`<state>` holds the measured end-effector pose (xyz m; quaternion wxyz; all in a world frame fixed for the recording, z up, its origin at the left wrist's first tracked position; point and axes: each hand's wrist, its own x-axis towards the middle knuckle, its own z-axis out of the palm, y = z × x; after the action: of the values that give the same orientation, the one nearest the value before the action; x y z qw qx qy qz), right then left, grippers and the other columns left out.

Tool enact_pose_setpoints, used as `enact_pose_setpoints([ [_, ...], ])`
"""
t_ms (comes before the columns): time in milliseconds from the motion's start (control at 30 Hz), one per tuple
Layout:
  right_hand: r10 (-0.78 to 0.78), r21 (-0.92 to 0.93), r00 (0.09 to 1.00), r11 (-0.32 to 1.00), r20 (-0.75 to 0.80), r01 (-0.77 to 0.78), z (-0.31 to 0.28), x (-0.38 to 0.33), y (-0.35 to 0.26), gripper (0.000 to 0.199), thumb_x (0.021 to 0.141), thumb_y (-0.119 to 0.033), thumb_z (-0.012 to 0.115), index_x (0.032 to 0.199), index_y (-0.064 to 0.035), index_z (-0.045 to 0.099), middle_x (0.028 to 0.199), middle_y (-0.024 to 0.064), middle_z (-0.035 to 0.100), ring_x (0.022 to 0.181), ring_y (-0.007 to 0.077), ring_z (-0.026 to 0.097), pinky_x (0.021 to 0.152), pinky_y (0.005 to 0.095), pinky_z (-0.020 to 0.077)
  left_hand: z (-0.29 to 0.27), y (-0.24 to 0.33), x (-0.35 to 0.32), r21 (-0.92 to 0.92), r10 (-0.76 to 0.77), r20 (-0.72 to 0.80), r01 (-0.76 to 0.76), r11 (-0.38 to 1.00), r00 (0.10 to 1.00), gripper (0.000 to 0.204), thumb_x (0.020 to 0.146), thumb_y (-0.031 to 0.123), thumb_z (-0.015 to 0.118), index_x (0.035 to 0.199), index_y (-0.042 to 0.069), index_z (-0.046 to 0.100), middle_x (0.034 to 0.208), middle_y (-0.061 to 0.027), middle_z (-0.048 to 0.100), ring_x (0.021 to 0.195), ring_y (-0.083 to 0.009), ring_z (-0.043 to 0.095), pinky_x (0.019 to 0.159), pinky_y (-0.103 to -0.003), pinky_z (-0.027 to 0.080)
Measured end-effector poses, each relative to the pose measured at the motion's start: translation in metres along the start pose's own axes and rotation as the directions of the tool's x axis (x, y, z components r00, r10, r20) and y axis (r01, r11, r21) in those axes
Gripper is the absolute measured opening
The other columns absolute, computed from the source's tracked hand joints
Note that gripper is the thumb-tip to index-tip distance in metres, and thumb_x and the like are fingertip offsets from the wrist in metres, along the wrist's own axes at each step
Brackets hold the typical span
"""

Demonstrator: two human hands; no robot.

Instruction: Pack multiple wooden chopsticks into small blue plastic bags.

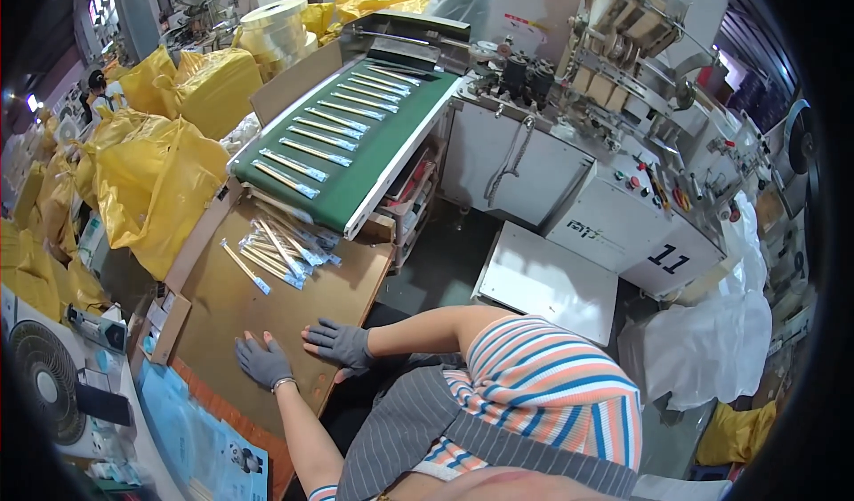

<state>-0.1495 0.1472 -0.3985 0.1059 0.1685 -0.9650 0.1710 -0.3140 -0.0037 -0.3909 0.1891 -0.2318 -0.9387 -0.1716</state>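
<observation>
My left hand [262, 361], in a grey glove with bare fingertips, lies flat on the brown work table [209, 310] with its fingers apart. Close to its right, my right hand [340, 343] rests on the same surface, gloved alike, fingers stretched toward the left. Neither holds anything. Beyond both hands is a loose pile of wooden chopsticks [283, 250] in clear and blue wrappers. One wrapped pair [245, 267] lies apart at the pile's left. Farther back, several more wrapped pairs [322, 133] lie in a row on a green conveyor belt [342, 179], whose near end overhangs the table.
A low wooden rim [171, 330] borders the table's left side. Yellow bags [151, 181] crowd the far left, and a fan [44, 385] stands at the near left. Blue printed packaging [200, 425] lies beside my left forearm. White machine cabinets [516, 158] stand at the right.
</observation>
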Motion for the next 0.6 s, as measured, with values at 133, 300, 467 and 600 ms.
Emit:
enact_pose_setpoints([
  [133,0.008,0.007,1.000,1.000,0.010,-0.009,0.000,0.000,-0.001,0.104,0.073,-0.068,0.050,0.141,0.0051,0.021,0.147,0.0284,0.017,0.138,0.0432,0.015,0.109,0.0582,0.0112,-0.002,0.001,0.000,-0.024,-0.006,-0.007,0.005,1.000,1.000,0.049,0.090,0.040,0.050,0.122,0.003,0.054,0.131,-0.0210,0.047,0.124,-0.0346,0.041,0.103,-0.044,0.031],
  [300,-0.009,0.011,0.998,1.000,-0.064,0.010,0.004,0.000,0.001,0.104,0.072,-0.070,0.051,0.139,0.0053,0.024,0.145,0.0295,0.021,0.136,0.0443,0.019,0.108,0.0592,0.0127,0.000,0.001,0.001,-0.026,0.010,-0.023,-0.011,1.000,1.000,0.049,0.090,0.040,0.050,0.122,0.003,0.054,0.131,-0.0209,0.047,0.124,-0.0347,0.042,0.102,-0.044,0.032],
  [467,-0.041,0.014,0.986,0.999,-0.162,0.044,0.011,-0.001,0.005,0.105,0.069,-0.071,0.053,0.136,0.0060,0.028,0.143,0.0314,0.025,0.133,0.0463,0.024,0.105,0.0613,0.0150,0.001,0.001,0.001,-0.017,0.033,-0.014,-0.033,0.999,0.999,0.050,0.089,0.041,0.050,0.123,0.004,0.054,0.131,-0.0218,0.048,0.123,-0.0350,0.043,0.102,-0.044,0.032],
  [600,-0.043,0.035,0.985,0.998,-0.166,0.050,0.009,0.000,0.003,0.105,0.068,-0.070,0.054,0.136,0.0063,0.028,0.142,0.0316,0.026,0.133,0.0466,0.024,0.105,0.0618,0.0150,0.002,0.000,0.000,-0.034,-0.002,-0.008,0.002,0.999,1.000,0.051,0.089,0.042,0.050,0.123,0.004,0.054,0.131,-0.0209,0.048,0.123,-0.0347,0.043,0.102,-0.045,0.033],
])
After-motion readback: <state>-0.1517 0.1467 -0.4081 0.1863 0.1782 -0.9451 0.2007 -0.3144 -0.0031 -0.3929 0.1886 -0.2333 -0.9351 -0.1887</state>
